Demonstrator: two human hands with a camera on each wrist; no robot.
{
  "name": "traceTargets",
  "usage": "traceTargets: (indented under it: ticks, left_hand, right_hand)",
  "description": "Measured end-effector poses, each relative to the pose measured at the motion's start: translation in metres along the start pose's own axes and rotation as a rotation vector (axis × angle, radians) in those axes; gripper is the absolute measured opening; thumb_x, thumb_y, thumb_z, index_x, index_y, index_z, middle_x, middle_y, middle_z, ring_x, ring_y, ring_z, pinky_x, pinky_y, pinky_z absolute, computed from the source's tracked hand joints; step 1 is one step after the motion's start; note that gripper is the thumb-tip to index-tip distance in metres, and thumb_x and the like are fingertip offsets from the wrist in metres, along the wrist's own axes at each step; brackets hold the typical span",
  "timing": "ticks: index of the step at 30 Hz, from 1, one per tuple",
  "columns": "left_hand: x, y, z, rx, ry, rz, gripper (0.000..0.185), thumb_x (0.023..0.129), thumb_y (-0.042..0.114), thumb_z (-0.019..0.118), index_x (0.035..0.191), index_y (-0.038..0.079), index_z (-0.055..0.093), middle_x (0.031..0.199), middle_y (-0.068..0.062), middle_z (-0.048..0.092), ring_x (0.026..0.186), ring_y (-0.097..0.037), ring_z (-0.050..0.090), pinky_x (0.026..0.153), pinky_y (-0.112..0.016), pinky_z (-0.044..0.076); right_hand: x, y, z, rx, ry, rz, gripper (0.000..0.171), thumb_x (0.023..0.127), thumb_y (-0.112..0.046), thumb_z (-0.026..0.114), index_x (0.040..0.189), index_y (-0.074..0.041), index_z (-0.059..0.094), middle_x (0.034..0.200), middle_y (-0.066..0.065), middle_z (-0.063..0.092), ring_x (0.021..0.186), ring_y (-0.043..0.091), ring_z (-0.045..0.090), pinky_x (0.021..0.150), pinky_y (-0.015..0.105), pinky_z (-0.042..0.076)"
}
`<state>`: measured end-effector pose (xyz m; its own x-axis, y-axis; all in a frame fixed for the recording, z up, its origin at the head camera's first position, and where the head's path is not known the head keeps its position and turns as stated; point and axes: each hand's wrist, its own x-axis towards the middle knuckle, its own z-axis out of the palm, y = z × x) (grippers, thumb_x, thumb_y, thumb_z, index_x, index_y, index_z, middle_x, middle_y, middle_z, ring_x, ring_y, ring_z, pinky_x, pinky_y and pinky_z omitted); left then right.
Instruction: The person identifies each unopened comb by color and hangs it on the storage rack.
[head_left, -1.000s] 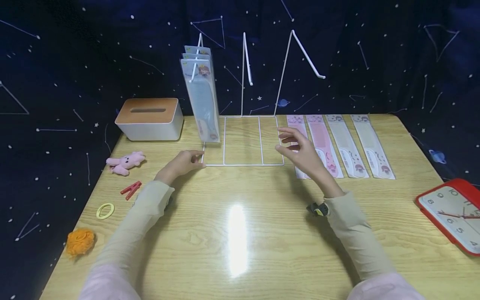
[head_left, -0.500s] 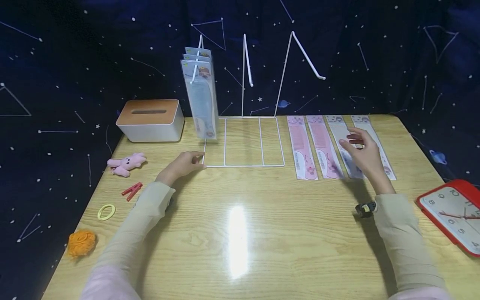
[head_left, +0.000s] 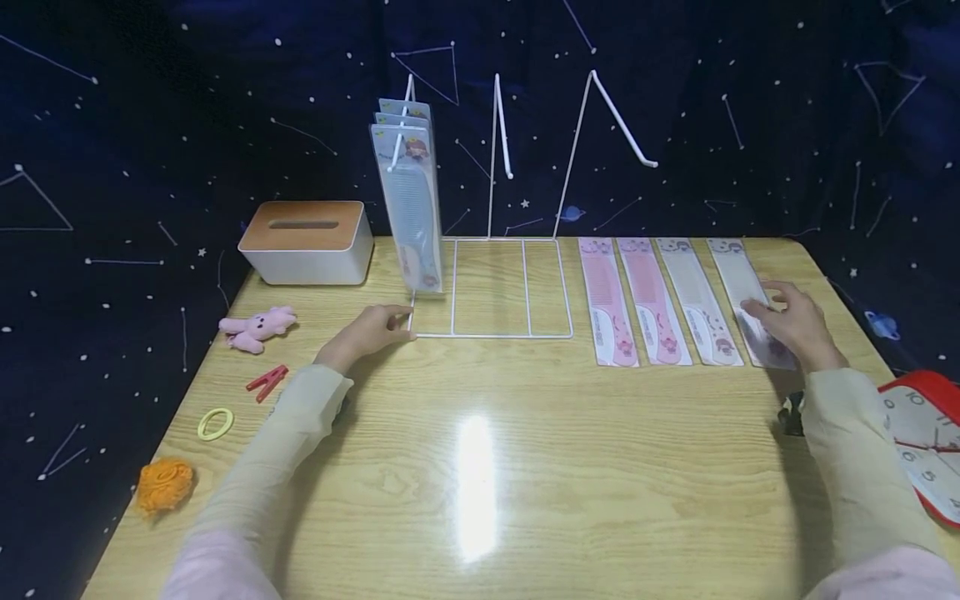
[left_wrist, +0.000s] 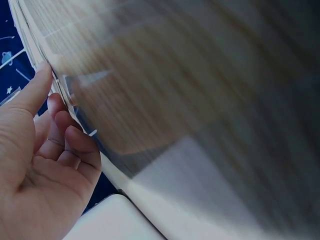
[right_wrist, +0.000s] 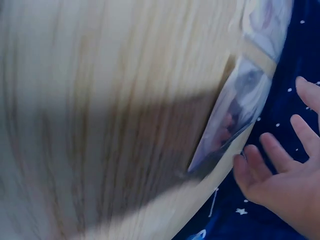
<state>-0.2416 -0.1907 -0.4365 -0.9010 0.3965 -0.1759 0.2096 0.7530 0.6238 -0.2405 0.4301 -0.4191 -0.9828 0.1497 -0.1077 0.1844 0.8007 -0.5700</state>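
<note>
A white wire display rack stands at the back of the table. Several packaged blue combs hang from its left hook. At the rack's front left corner my left hand holds the base wire between thumb and fingers; the left wrist view shows that hand with its fingers bent. To the right lie two pink packaged combs and two pale packaged combs. Over the rightmost pale comb reaches my right hand, fingers spread around its right edge. In the right wrist view those fingers look loosely apart.
A tissue box sits at the back left. Down the left side lie a pink plush toy, a red clothespin, a yellow ring and an orange ball of yarn. A red clock is at the right edge.
My right hand has moved right, from beside the rack across the laid-out combs to the rightmost one, and lowered toward it. The left hand has stayed at the rack's corner.
</note>
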Motion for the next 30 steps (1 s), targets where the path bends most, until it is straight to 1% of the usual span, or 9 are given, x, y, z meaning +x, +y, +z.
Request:
traceTargets:
  ticks: [5,8,12,15,16,18,20,23,30]
  left_hand:
    - [0.0,-0.001,0.001,-0.007,-0.006,-0.01,0.059,0.089,0.018,0.067,0.137,-0.007,0.044,0.07,-0.003,0.048,0.06,-0.013,0.039,0.056,-0.026,0.036]
    - [0.0,-0.002,0.002,-0.013,-0.007,-0.013,0.059,0.089,0.019,0.067,0.138,-0.006,0.043,0.071,-0.003,0.049,0.06,-0.013,0.04,0.056,-0.026,0.036]
    - [0.0,-0.002,0.002,-0.016,0.003,-0.007,0.059,0.089,0.018,0.067,0.137,-0.006,0.044,0.072,-0.003,0.05,0.061,-0.013,0.04,0.057,-0.026,0.037]
    - [0.0,-0.001,0.001,-0.017,0.002,-0.003,0.059,0.089,0.018,0.067,0.137,-0.007,0.044,0.07,-0.003,0.049,0.059,-0.012,0.04,0.056,-0.026,0.036]
    - [0.0,-0.001,0.001,-0.019,-0.001,-0.007,0.059,0.089,0.018,0.067,0.137,-0.006,0.043,0.07,-0.003,0.049,0.059,-0.012,0.039,0.056,-0.025,0.036]
    - [0.0,0.0,0.0,-0.024,-0.007,-0.013,0.059,0.089,0.018,0.066,0.138,-0.006,0.043,0.07,-0.003,0.048,0.059,-0.012,0.039,0.055,-0.025,0.036]
    - [0.0,0.001,-0.001,-0.024,-0.006,-0.02,0.059,0.089,0.018,0.066,0.138,-0.006,0.043,0.071,-0.003,0.049,0.06,-0.013,0.039,0.056,-0.026,0.036]
    - [0.0,0.001,-0.001,-0.021,-0.006,-0.037,0.059,0.089,0.018,0.067,0.138,-0.004,0.043,0.072,-0.003,0.049,0.062,-0.013,0.041,0.058,-0.027,0.037]
    - [0.001,-0.001,0.001,-0.024,-0.009,-0.044,0.059,0.09,0.019,0.066,0.139,-0.004,0.043,0.072,-0.003,0.049,0.062,-0.013,0.04,0.058,-0.027,0.037]
  right_hand:
    - [0.002,0.01,-0.003,-0.068,-0.118,0.083,0.085,0.093,-0.051,0.049,0.149,0.001,0.013,0.136,0.046,0.021,0.114,0.054,0.033,0.093,0.062,0.032]
    - [0.005,0.012,-0.004,-0.106,-0.137,0.079,0.083,0.093,-0.045,0.054,0.148,0.003,0.016,0.133,0.046,0.024,0.108,0.051,0.034,0.09,0.061,0.033]
    - [0.008,0.014,-0.005,-0.115,-0.134,0.067,0.077,0.09,-0.035,0.061,0.144,0.006,0.024,0.131,0.045,0.028,0.108,0.05,0.036,0.092,0.061,0.032]
    - [0.009,0.016,-0.005,-0.079,-0.138,0.088,0.076,0.088,-0.033,0.065,0.142,0.006,0.028,0.134,0.044,0.028,0.11,0.048,0.036,0.089,0.056,0.034]
    - [0.009,0.016,-0.005,-0.068,-0.14,0.096,0.076,0.088,-0.033,0.065,0.142,0.006,0.029,0.135,0.044,0.027,0.109,0.047,0.036,0.085,0.052,0.036]
    - [0.009,0.017,-0.004,-0.038,-0.127,0.11,0.076,0.086,-0.032,0.068,0.142,0.005,0.032,0.135,0.042,0.03,0.1,0.043,0.045,0.076,0.044,0.041]
    - [0.009,0.018,-0.004,0.001,-0.106,0.123,0.076,0.084,-0.03,0.07,0.141,0.004,0.033,0.132,0.04,0.032,0.084,0.035,0.051,0.064,0.037,0.043]
    - [0.008,0.019,-0.003,0.049,-0.076,0.142,0.076,0.082,-0.027,0.071,0.141,0.003,0.035,0.126,0.036,0.034,0.062,0.021,0.051,0.05,0.03,0.044]
    - [0.002,0.017,-0.005,0.092,-0.089,0.178,0.074,0.086,-0.019,0.061,0.148,-0.002,0.024,0.144,0.035,0.024,0.058,0.013,0.05,0.051,0.028,0.046]
